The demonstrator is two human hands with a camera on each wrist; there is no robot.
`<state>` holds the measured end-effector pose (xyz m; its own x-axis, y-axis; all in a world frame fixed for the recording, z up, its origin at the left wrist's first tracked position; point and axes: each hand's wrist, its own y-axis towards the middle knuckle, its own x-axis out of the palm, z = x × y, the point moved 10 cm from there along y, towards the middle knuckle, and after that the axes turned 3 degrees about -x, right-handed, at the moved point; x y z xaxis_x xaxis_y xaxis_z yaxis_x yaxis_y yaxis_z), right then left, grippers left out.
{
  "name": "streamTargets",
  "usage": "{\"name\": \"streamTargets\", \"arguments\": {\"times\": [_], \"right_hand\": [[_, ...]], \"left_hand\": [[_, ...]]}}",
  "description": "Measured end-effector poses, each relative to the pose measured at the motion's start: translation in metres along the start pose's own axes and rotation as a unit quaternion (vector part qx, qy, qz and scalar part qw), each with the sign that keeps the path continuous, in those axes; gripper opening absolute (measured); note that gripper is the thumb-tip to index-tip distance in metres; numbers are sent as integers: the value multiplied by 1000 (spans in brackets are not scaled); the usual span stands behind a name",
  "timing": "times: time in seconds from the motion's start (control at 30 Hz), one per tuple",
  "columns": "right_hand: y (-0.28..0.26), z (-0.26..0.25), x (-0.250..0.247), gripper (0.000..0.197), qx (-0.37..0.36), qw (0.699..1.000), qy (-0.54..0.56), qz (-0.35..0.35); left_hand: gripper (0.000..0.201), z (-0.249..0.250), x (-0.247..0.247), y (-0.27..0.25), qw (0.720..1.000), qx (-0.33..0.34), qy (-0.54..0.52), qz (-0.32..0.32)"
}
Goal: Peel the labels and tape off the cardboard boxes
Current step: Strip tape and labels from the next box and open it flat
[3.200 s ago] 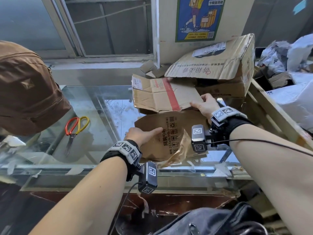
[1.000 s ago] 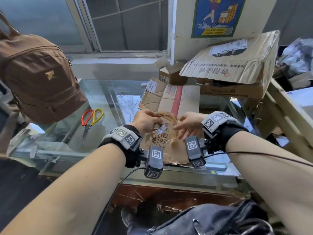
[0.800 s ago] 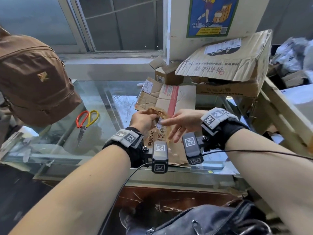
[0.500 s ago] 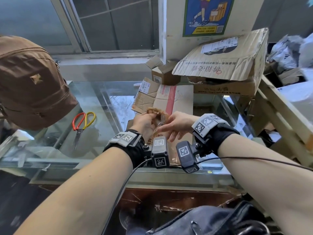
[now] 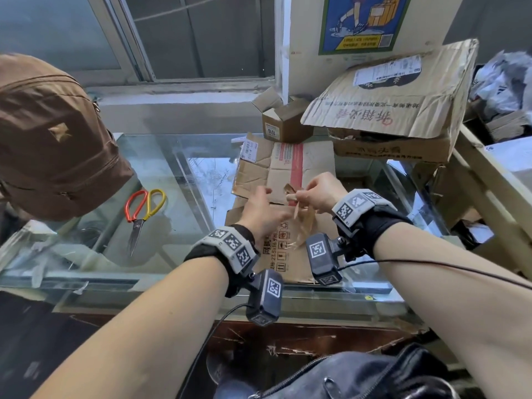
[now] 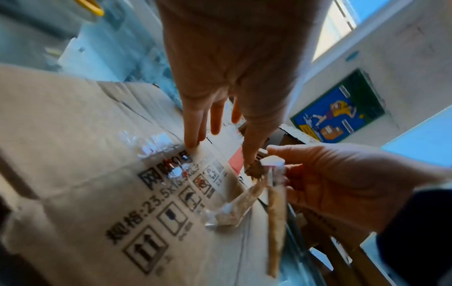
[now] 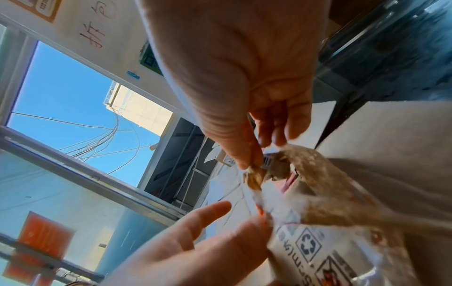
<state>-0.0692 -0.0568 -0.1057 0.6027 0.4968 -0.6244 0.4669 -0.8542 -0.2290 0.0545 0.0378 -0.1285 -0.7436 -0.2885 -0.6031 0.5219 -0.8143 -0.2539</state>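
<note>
Tape (image 5: 302,226) hangs crumpled, fibre-coated, pinched by right hand (image 5: 319,194).

Two hands: left hand (image 5: 263,210), right hand (image 5: 321,194). One pair of scissors (image 5: 143,213) at nine o'clock. One brown backpack (image 5: 54,139). One small open box (image 5: 283,120) at twelve o'clock. One poster (image 5: 361,23). One black bag (image 5: 359,375) at six o'clock.

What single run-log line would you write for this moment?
step: peeling tape | right hand: pinches tape strip | left hand: fingers straight, pressing flattened box | tape: partly off
</note>
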Motion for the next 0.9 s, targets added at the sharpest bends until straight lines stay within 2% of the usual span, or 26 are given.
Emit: {"name": "streamTargets", "arguments": {"times": [0.1,0.17,0.27,0.33,0.43,0.57,0.63,0.7,0.77,0.83,0.9], "right_hand": [[4,10,4,20,27,999,2,-28],[5,14,8,21,29,999,-17,-43],[8,18,12,18,20,997,-55,-40],[12,24,14,13,21,995,-85,-38],[16,33,22,9,27,990,-124,-59],[19,43,32,10,39,983,-155,-85],[17,47,37,6,46,981,-141,-125],[15,52,38,13,59,978,-115,-163],[12,61,33,14,88,980,-53,-172],[10,74,23,15,128,982,19,-136],[7,85,12,27,158,979,78,-98]], "left_hand": [[86,10,18,-4,988,63,120,-67],[88,15,27,-4,975,93,174,-101],[70,31,41,-10,944,162,244,-154],[66,33,55,-14,916,186,296,-196],[69,19,68,-9,893,145,352,-239],[81,0,70,-8,872,92,404,-261],[85,-6,69,-6,853,95,440,-265],[89,-9,69,-2,838,82,466,-273],[90,-6,69,-2,826,67,484,-281],[87,-1,68,-4,823,60,488,-283],[80,-1,67,-2,848,50,446,-281]]}}
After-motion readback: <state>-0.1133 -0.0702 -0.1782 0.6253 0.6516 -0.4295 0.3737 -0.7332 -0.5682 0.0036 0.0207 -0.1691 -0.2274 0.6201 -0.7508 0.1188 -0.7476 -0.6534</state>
